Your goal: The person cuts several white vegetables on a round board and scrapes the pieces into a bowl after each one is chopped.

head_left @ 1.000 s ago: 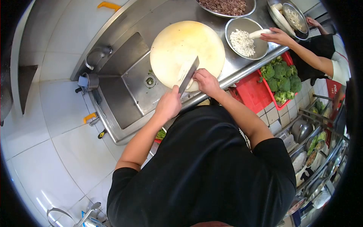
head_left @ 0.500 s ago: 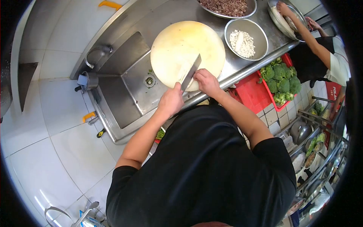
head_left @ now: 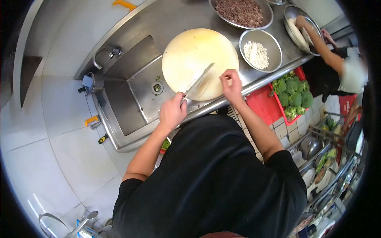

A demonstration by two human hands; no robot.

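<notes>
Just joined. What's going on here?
Someone's left hand grips a knife over a round cutting board beside a sink. The right hand is at the board's right side, thumb and fingers close together; can't tell if it holds anything. What's beside the blade is too blurred to name. A bowl of white pieces stands nearby; a co-worker's hand is at another bowl.
</notes>
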